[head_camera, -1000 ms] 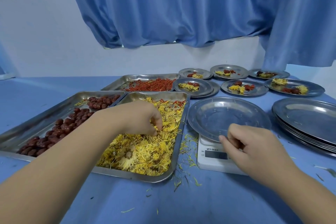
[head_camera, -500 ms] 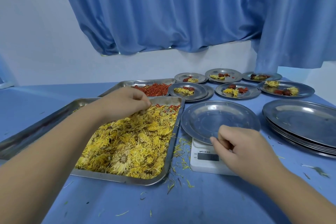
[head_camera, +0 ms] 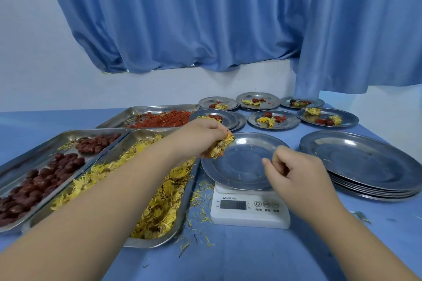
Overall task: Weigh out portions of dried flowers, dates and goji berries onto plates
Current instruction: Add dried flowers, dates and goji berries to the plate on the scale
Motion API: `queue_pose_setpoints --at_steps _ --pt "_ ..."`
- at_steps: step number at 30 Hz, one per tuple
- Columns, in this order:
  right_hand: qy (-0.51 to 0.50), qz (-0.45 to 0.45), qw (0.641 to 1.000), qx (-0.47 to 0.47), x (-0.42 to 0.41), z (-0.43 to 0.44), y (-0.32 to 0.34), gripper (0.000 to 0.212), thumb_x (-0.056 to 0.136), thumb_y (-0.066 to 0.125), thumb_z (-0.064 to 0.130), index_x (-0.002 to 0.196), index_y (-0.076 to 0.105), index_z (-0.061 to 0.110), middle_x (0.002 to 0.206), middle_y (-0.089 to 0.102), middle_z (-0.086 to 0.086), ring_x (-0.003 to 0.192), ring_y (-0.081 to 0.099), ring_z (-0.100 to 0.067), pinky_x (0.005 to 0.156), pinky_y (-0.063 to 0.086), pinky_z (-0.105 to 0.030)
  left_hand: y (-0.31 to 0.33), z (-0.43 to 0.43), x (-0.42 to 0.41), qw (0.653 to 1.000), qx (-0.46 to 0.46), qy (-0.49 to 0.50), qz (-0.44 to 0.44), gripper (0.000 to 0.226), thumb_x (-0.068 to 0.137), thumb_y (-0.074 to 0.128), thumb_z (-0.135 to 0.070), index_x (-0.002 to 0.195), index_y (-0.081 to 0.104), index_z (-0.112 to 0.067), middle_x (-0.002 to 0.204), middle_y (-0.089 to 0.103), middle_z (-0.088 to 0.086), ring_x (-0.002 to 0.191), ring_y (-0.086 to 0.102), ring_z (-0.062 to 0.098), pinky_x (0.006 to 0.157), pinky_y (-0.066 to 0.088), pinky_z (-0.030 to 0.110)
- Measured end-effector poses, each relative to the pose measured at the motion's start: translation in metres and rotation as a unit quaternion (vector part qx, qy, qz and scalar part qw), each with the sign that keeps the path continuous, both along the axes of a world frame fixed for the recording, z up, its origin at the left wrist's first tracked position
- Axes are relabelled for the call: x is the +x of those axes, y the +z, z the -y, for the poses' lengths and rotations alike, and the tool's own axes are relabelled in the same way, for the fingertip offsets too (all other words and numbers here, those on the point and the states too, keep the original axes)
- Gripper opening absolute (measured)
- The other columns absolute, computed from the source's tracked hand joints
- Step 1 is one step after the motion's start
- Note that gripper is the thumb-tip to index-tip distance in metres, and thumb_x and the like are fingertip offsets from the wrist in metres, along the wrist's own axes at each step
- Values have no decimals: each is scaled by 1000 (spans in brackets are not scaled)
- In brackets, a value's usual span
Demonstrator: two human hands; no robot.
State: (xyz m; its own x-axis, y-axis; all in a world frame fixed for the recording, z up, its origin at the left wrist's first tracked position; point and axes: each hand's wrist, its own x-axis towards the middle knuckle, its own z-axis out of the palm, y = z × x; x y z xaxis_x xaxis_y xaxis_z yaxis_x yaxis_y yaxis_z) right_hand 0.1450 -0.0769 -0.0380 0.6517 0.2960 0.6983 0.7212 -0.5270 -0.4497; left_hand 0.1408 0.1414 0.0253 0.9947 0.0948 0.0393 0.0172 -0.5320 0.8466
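Observation:
My left hand [head_camera: 204,132] grips a clump of dried yellow flowers [head_camera: 220,147] just above the left rim of an empty steel plate [head_camera: 242,166]. That plate sits on a white digital scale [head_camera: 249,211]. My right hand [head_camera: 296,171] hovers over the plate's front right rim, fingers curled, with nothing visible in it. To the left lies a tray of yellow flowers [head_camera: 159,207], partly hidden by my left forearm. Further left is a tray of dark red dates [head_camera: 45,180]. A tray of goji berries [head_camera: 159,121] stands behind them.
A stack of empty steel plates [head_camera: 365,162] sits right of the scale. Several filled plates [head_camera: 274,118] line the back of the blue table. Loose petals [head_camera: 201,203] lie scattered between the flower tray and the scale. Blue curtains hang behind.
My left hand lifted a clump of flowers out of the tray and carried it right, to the plate on the scale. My right hand let go of the plate's rim.

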Motion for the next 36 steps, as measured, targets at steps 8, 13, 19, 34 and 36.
queue_pose_setpoints --at_steps 8,13,19,34,36 --pt "1 3 1000 21 8 6 0 41 83 63 20 57 32 15 45 35 -2 53 39 -23 46 36 -36 -28 39 43 996 80 -18 29 24 92 55 -39 82 68 -21 59 59 -19 52 52 -5 53 40 14" --pt "7 9 1000 13 7 4 1 44 83 64 20 57 29 18 45 33 1 47 36 -21 46 36 -39 -28 40 43 996 87 -29 -2 38 97 44 -50 94 73 -25 84 72 -17 77 63 0 63 43 21" --pt "15 -3 1000 13 4 3 0 45 84 64 18 57 28 20 46 30 4 48 36 -19 47 36 -38 -16 32 33 997 71 -41 2 39 99 41 -51 102 72 -27 106 71 -18 100 64 3 79 48 27" --pt "80 52 995 -37 -38 -47 -1 29 91 41 44 68 47 27 59 42 14 57 43 -6 50 38 -26 -14 -66 -22 985 -161 -29 47 24 97 54 -33 111 68 -20 109 74 0 93 71 21 84 52 39" --pt "81 44 995 -39 -42 -63 4 30 91 39 47 76 55 26 65 48 14 62 46 -6 54 43 -28 -11 -90 -29 989 -143 -13 46 24 97 54 -32 112 68 -19 110 74 0 97 71 23 85 54 40"
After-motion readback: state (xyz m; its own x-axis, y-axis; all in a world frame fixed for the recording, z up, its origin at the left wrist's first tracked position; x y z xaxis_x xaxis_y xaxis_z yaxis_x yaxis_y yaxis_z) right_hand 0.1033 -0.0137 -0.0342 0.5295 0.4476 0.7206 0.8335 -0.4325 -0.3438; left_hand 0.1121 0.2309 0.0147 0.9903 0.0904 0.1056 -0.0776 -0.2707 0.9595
